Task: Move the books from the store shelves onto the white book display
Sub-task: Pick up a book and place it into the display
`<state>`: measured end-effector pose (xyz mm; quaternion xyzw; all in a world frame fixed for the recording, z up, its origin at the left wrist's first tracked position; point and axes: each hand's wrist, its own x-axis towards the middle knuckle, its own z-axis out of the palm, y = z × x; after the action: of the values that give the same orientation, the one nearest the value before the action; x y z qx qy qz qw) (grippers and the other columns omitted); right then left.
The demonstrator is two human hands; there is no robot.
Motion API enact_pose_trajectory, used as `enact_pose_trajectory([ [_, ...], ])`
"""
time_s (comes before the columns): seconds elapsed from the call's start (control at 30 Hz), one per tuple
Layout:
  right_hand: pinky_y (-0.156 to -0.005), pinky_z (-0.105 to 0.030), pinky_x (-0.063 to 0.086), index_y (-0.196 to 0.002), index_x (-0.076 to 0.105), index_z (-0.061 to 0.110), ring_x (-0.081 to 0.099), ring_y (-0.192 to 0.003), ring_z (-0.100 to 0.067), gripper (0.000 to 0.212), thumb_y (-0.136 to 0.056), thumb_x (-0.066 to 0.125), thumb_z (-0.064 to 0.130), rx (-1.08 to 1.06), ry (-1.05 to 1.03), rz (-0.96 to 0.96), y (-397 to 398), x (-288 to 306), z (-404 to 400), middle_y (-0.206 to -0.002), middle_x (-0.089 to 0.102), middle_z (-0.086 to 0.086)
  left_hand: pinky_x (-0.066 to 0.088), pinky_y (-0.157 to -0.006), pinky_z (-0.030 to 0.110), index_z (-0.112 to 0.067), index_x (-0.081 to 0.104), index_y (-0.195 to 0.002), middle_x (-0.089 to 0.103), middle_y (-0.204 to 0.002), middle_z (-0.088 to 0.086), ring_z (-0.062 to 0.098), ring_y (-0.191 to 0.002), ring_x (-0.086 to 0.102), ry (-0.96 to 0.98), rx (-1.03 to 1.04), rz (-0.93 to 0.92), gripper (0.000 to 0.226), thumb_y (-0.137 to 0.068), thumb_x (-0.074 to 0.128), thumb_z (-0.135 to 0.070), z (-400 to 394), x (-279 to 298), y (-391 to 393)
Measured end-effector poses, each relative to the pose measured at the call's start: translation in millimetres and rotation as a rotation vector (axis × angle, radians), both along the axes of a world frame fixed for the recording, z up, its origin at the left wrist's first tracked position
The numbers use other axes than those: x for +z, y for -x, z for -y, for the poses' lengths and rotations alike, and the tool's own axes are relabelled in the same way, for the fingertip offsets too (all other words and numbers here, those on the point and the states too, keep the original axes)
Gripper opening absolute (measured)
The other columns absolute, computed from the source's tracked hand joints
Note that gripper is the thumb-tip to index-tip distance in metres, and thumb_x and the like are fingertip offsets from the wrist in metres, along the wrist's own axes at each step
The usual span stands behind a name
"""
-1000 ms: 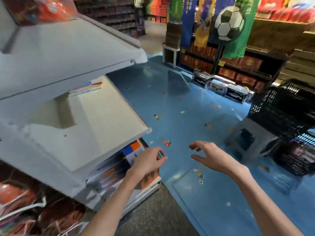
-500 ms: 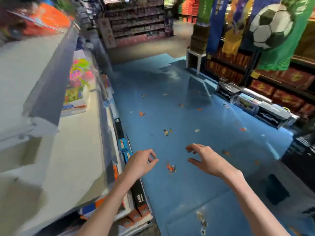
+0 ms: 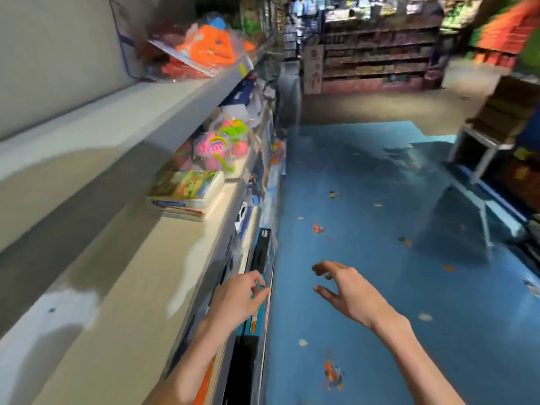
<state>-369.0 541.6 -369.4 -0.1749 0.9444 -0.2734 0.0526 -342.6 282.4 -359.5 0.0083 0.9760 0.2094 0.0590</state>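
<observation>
A small stack of books (image 3: 187,194) lies on the cream middle shelf (image 3: 122,287), well beyond both hands; its cover writing is too blurred to read; left hand (image 3: 238,299) loosely curled, empty; right hand (image 3: 347,290) spread, released.

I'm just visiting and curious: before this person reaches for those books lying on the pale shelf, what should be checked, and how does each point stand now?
1. Both hands free: ok. The left hand and right hand hold nothing, fingers loosely spread.
2. Books in sight: ok. A stack of books lies flat on the pale shelf.
3. Books within reach: not ok. Both hands hang well short of the stack.
4. Top of stack uncovered: ok. The pink and green toys sit behind it, not on it.
5. How many books: cannot tell, too blurred.
6. White display in view: cannot tell.
</observation>
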Motion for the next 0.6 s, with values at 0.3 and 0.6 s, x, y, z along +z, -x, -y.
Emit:
enact_pose_trajectory([
  [0.3,-0.09,-0.034,0.052,-0.123,0.056,0.028,0.062,-0.11,-0.012,0.032,-0.094,0.064,0.04,0.196,-0.061,0.013,202,13,55,-0.122,0.062,0.015,0.046,-0.066,0.024,-0.028,0.067,-0.107,0.068,-0.087,-0.013,0.008,-0.076,0.062,-0.077,0.295,-0.036,0.021,-0.095,0.062,-0.045,52,11,147],
  [0.6,-0.087,-0.036,0.054,-0.122,0.058,0.022,0.064,-0.101,-0.014,0.033,-0.094,0.066,0.037,0.503,0.03,0.043,358,14,135,-0.116,0.065,0.009,0.054,-0.078,0.031,-0.034,0.065,-0.098,0.073,-0.09,-0.014,0.011,-0.084,0.068,-0.127,0.606,-0.012,0.024,-0.089,0.056,-0.055,90,10,218],
])
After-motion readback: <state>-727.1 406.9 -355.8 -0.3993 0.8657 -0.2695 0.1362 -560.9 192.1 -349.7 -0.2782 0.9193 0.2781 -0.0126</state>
